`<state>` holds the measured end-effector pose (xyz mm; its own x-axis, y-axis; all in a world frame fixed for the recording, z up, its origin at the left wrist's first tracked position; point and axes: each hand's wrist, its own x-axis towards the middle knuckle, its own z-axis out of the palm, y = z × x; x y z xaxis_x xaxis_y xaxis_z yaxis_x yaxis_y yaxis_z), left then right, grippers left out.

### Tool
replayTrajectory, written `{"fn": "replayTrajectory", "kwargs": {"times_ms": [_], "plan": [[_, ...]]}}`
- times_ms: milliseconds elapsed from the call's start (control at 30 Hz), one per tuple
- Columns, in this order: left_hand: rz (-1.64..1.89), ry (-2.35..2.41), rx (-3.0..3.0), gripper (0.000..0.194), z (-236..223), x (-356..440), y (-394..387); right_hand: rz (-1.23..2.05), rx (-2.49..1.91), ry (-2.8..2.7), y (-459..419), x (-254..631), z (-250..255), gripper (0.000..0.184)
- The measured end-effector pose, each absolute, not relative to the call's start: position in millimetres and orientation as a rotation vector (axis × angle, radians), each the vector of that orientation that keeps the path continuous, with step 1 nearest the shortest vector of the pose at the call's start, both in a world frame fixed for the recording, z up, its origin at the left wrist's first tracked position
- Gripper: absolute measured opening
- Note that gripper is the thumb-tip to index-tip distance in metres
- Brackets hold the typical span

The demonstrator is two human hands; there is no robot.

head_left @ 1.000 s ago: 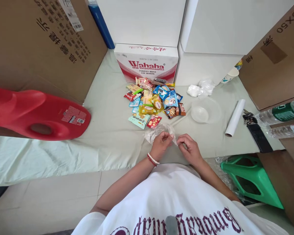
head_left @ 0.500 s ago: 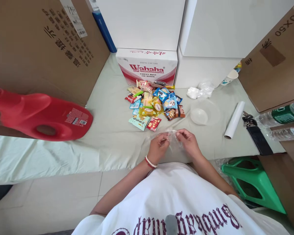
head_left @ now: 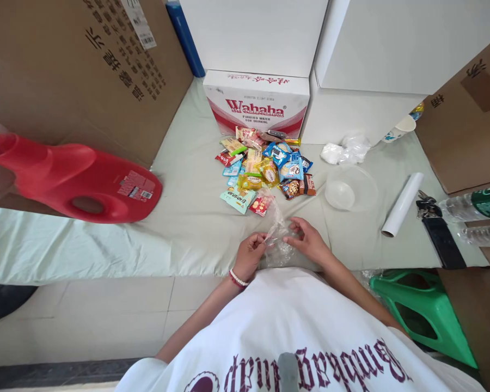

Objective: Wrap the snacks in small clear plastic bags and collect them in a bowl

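Note:
A clear plastic bag [head_left: 276, 231] is held up between my two hands near the front edge of the pale green sheet [head_left: 179, 218]. My left hand [head_left: 250, 255], with a bead bracelet on the wrist, pinches the bag's left edge. My right hand [head_left: 306, 242] grips its right edge, fingers curled. Just beyond the bag lies a pile of small snack packets [head_left: 265, 169] in blue, yellow, red and teal wrappers.
A red jug [head_left: 73, 182] lies on its side at the left. A Wahaha box [head_left: 256, 103] stands behind the snacks between cardboard and white boxes. A clear bowl [head_left: 347, 190], a white roll [head_left: 402, 204], keys [head_left: 427, 206], water bottles [head_left: 476, 204] and a green stool [head_left: 422, 307] are at the right.
My hands have drawn slightly toward me and the bag now stands up taller between them, its top spread toward the snack pile. The camera view has shifted a little.

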<state>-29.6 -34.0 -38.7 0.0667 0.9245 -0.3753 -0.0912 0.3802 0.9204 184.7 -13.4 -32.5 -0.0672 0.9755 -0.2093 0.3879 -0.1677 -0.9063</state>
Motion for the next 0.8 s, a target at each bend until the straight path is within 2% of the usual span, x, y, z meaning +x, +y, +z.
{"fn": "replayTrajectory", "kwargs": {"times_ms": [167, 433, 667, 700, 800], "plan": [[0.928, 1.114, 0.569, 0.021, -30, -30, -30, 1.255, -1.585, -1.409, 24, 175, -42, 0.03], [0.908, 1.266, 0.581, 0.019, -28, -52, -33, 1.289, -1.612, -1.113, 21, 194, -39, 0.028], [0.952, 1.744, 1.686, 0.061, -19, -39, 1, 1.386, -1.545, -1.233, 11, 191, -31, 0.027], [0.92, 1.735, 1.766, 0.057, -22, -36, 11, 1.4, -1.54, -1.227, 10, 191, -31, 0.028], [0.863, 1.745, 1.852, 0.023, -32, -33, 36, 1.432, -1.555, -1.147, 7, 195, -31, 0.03]]}}
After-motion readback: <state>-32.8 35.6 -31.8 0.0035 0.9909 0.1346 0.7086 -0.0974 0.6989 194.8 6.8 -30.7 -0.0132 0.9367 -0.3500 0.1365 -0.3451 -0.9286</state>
